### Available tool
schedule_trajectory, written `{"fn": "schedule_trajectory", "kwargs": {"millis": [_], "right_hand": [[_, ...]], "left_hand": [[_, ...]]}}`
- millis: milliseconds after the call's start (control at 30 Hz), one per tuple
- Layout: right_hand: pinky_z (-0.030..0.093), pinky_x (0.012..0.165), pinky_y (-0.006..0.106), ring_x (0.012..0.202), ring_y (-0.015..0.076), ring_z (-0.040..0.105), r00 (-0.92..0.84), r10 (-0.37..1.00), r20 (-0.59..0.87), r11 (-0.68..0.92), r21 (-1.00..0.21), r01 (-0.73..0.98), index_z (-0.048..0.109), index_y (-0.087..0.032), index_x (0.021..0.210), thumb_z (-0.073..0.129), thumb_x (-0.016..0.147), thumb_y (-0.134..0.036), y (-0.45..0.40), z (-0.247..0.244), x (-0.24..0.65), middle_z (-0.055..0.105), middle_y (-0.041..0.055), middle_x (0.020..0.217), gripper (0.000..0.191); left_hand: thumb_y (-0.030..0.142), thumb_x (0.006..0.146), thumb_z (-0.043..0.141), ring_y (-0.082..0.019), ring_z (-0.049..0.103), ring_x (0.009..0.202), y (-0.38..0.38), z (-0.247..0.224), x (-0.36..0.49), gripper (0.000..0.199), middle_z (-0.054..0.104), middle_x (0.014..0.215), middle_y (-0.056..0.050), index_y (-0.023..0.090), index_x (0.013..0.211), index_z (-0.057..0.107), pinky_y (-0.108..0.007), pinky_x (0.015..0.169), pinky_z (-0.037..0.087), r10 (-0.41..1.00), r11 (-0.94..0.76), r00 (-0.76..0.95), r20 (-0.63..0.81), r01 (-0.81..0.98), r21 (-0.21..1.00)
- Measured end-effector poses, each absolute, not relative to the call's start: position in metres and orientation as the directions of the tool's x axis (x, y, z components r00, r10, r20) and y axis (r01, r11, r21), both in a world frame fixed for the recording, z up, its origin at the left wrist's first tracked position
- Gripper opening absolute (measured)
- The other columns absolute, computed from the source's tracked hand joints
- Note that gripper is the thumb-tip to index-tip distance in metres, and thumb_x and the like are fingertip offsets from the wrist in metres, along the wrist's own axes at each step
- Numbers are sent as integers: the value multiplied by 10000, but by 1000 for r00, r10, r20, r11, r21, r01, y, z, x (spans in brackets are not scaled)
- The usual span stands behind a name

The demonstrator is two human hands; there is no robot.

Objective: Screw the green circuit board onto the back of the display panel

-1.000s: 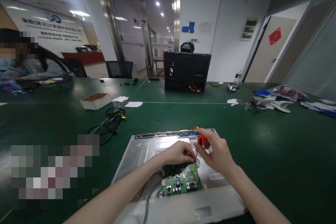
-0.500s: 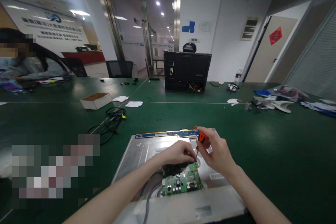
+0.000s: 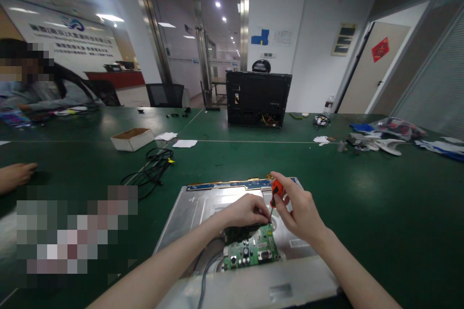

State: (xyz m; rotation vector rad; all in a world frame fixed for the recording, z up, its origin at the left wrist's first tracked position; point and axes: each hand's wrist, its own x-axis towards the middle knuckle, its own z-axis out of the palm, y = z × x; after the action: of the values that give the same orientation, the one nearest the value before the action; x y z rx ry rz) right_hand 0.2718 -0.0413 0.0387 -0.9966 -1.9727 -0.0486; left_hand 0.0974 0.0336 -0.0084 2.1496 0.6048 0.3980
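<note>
My right hand (image 3: 302, 210) is closed around the orange and black handle of a screwdriver (image 3: 276, 190). The screwdriver's thin shaft points down to the top corner of a green circuit board (image 3: 255, 247). My left hand (image 3: 248, 210) has its fingers pinched together beside the shaft's tip; what they hold, if anything, is hidden. The board lies on the silver metal back of a display panel (image 3: 197, 212), which rests flat in front of me. A narrow blue circuit strip (image 3: 224, 185) runs along the panel's far edge. A grey cable (image 3: 203, 282) passes left of the board.
Black cables (image 3: 152, 169) lie coiled left of the panel, near an open white box (image 3: 133, 141) and papers (image 3: 184, 144). A black monitor casing (image 3: 259, 99) stands farther back. Bags and parts (image 3: 380, 137) lie far right. Another person's hand (image 3: 18, 176) rests at the left edge.
The screwdriver's handle has turned and shifted slightly left with my right fingers. My left hand keeps its place. Another person's hand has come in at the left edge.
</note>
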Motion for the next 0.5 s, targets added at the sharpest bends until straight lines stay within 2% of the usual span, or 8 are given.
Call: {"fn": "schedule_trajectory", "kwargs": {"millis": [300, 500], "right_hand": [[452, 504, 227, 567, 115, 547, -245, 604, 758, 673, -320, 667, 442, -188, 1230, 487, 876, -198, -38, 35, 271, 595, 24, 807, 356], [422, 483, 209, 523, 104, 553, -235, 601, 764, 645, -289, 707, 500, -200, 1141, 551, 875, -270, -35, 30, 274, 620, 2, 749, 280]], "left_hand": [[172, 735, 697, -148, 587, 690, 34, -9, 98, 103, 671, 706, 7, 179, 812, 763, -201, 637, 424, 551, -526, 832, 68, 283, 802], [178, 740, 696, -150, 596, 697, 35, -11, 97, 100, 678, 738, -7, 171, 814, 762, -205, 644, 424, 555, -526, 829, 69, 286, 801]]}}
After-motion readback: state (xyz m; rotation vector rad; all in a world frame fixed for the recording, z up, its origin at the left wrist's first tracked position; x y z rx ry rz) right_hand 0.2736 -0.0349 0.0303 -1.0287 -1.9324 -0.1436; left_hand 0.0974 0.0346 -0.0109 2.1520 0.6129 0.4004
